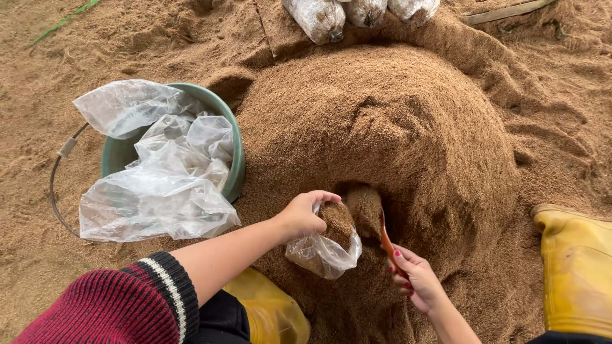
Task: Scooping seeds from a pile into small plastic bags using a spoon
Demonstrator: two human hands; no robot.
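While left hand (305, 215) grips plastic bag (322, 253), right hand (415, 278) beside, scoop (386, 242) touching

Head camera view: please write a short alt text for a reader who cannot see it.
A left hand holds open a clear plastic bag against a big sawdust pile, while the right hand scoops sawdust in with an orange scoop. A green bucket of empty bags stands left; yellow boots below.

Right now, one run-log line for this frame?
left hand: holds clear bag open | right hand: grips orange scoop in sawdust pile | green bucket of bags beside
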